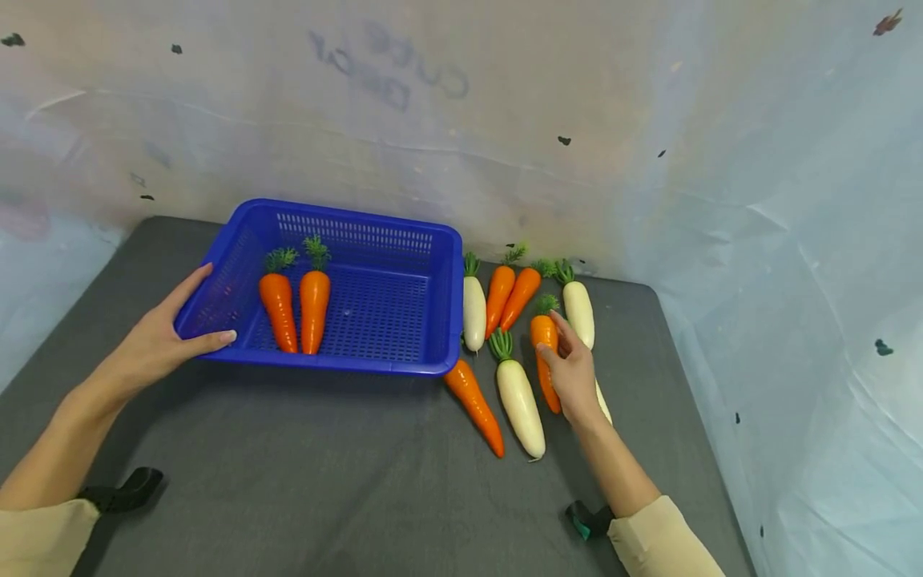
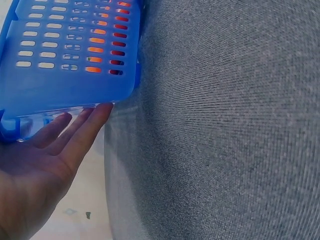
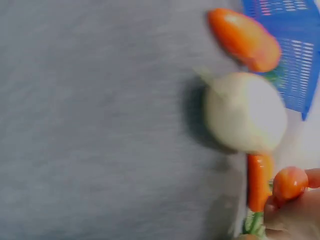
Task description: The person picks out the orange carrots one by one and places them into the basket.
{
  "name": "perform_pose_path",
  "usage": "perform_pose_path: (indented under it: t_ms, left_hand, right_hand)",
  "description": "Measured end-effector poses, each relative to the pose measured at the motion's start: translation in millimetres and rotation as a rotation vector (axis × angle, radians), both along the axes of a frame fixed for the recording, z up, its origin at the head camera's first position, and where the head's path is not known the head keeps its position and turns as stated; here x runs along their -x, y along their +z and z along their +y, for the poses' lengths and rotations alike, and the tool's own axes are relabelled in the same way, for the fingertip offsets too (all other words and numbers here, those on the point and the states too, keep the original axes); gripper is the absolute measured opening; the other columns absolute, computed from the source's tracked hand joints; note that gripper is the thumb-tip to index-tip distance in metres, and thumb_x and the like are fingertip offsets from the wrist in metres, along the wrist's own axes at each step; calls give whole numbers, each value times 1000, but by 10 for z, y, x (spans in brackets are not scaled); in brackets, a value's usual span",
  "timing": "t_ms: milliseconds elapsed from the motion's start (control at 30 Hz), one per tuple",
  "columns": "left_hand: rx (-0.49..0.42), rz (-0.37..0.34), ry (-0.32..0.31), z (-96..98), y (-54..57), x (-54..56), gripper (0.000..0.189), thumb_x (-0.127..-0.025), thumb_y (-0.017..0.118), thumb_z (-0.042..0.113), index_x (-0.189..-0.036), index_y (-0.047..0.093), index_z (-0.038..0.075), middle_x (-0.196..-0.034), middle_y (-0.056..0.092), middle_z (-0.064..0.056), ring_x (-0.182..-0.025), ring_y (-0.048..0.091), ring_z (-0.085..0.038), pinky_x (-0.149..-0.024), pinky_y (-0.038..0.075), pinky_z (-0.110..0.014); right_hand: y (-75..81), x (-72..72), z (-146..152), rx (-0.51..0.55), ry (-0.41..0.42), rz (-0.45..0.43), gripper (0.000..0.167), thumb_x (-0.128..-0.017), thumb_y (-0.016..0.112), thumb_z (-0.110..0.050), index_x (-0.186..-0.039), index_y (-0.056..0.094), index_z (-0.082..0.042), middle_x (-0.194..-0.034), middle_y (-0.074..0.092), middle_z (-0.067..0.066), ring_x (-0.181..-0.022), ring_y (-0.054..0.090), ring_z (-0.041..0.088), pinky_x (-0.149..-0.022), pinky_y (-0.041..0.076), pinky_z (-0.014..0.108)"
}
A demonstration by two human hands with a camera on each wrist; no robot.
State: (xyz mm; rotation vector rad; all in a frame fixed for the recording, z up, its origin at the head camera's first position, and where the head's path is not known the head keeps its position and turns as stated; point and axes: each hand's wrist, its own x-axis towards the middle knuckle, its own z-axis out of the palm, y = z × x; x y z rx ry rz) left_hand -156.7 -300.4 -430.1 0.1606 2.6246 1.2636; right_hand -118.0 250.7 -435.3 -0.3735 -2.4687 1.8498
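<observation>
My left hand [image 1: 162, 340] grips the left end of a blue plastic basket [image 1: 375, 365], thumb over the near rim. In the left wrist view, the fingers [image 2: 82, 135] reach along the outside of the basket [image 2: 70, 87]. Two orange carrots with green tops, one [image 1: 277, 308] left of the other [image 1: 315, 308], lie inside the basket. To the right, my right hand [image 1: 574, 381] pinches another carrot [image 1: 544, 332] between thumb and fingers. The right wrist view shows this carrot [image 3: 290, 182] end-on in the hand. A white radish [image 1: 521, 409] lies just left of that hand.
Beside the basket's right end are a carrot [image 1: 476, 409], partly hidden, and a white radish [image 1: 473, 312]. Two carrots, including one [image 1: 521, 296], and a radish [image 1: 579, 312] lie farther back. Another radish [image 1: 602, 403] is mostly behind my right hand. Pale sheeting [image 1: 505, 192] borders the grey table [image 1: 324, 473].
</observation>
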Motion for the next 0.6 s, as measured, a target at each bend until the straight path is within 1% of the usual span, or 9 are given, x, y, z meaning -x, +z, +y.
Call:
perform_pose_path:
  t_ms: [133, 233, 300, 333, 433, 533, 600]
  left_hand:
    - [-5, -3, 5, 9, 8, -4, 103, -93, 70, 34, -157, -10, 39, -162, -1, -30, -131, 22, -67, -98, 19, -81]
    - [-5, -1, 7, 13, 17, -6, 103, -92, 70, 33, -157, -10, 40, -162, -2, -28, -132, 21, -66, -99, 18, -81]
    - [-5, 1, 9, 13, 17, -8, 104, -92, 71, 33, -157, -10, 41, -163, -2, -27, -133, 21, -66, -100, 18, -80]
    - [-7, 1, 9, 11, 17, -7, 104, -92, 71, 33, -157, -10, 41, -163, -2, -28, -133, 20, -65, -100, 18, -80]
    - [-12, 0, 9, 9, 19, -11, 103, -92, 71, 33, -157, -10, 41, -162, -1, -28, -133, 21, -65, -100, 18, -80]
    - [-15, -6, 8, 12, 21, -18, 103, -93, 70, 33, -157, -10, 40, -162, 0, -30, -131, 23, -66, -99, 20, -80]
    - [-13, -8, 7, 17, 24, -24, 103, -93, 70, 34, -158, -10, 39, -161, 1, -31, -130, 24, -67, -98, 21, -80]
  right_hand:
    - [116, 42, 14, 184, -4, -5, 58, -102, 54, -5, -155, 35, -20, -149, 41, 14, -129, 49, 34, -99, 49, 47]
    - [202, 76, -4, 258, 13, 16, 58, -103, 52, -6, -156, 32, -20, -149, 37, 14, -128, 48, 39, -98, 49, 52]
    - [266, 110, -29, 256, 35, 41, 59, -103, 53, -7, -156, 32, -21, -150, 38, 13, -129, 47, 39, -96, 52, 46]
    - [304, 131, -48, 247, 47, 54, 59, -102, 54, -7, -156, 32, -21, -150, 39, 12, -129, 48, 38, -96, 52, 46]
    - [420, 208, -112, 248, 96, 89, 61, -101, 56, -8, -156, 33, -21, -148, 42, 12, -130, 48, 40, -94, 54, 39]
    - [516, 287, -174, 230, 141, 97, 62, -100, 60, -12, -155, 33, -21, -146, 44, 13, -128, 50, 39, -93, 55, 38]
    - [557, 331, -215, 209, 163, 98, 63, -99, 63, -15, -155, 35, -22, -144, 46, 13, -126, 53, 38, -87, 57, 34]
